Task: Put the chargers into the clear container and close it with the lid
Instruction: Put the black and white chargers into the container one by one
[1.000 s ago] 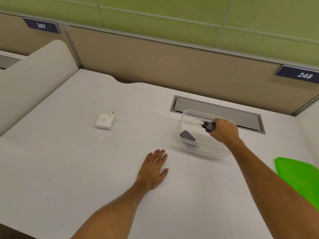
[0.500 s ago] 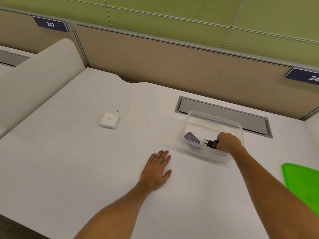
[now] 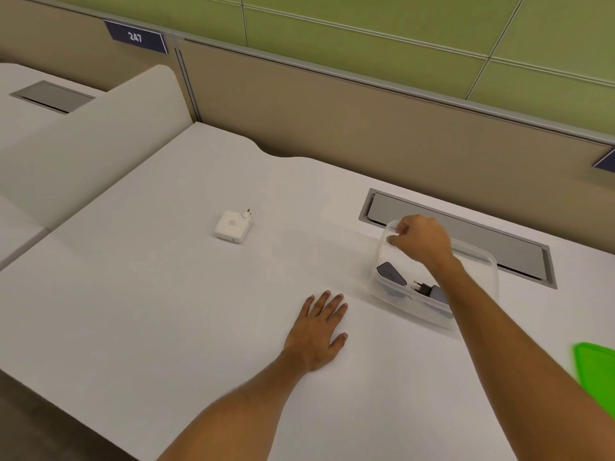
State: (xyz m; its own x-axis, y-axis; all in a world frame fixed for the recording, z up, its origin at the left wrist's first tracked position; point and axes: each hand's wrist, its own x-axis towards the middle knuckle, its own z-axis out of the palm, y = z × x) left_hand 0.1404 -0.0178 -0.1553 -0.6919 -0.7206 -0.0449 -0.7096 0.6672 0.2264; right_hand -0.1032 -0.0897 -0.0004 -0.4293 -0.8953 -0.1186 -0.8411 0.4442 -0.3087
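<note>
A clear container stands on the white desk at the right. Inside it lie a dark charger at the left and a black charger with two prongs, partly hidden by my right forearm. My right hand hovers over the container's far left corner, fingers loosely curled, holding nothing. A white charger lies on the desk further left. My left hand rests flat on the desk, fingers spread. The green lid lies at the right edge, partly cut off.
A grey cable hatch is set into the desk behind the container. A beige partition runs along the back with a "247" label. A white divider bounds the desk on the left.
My right hand lowered the black charger into the container, let go of it, and rose toward the container's far left corner. The left hand has stayed flat on the desk.
</note>
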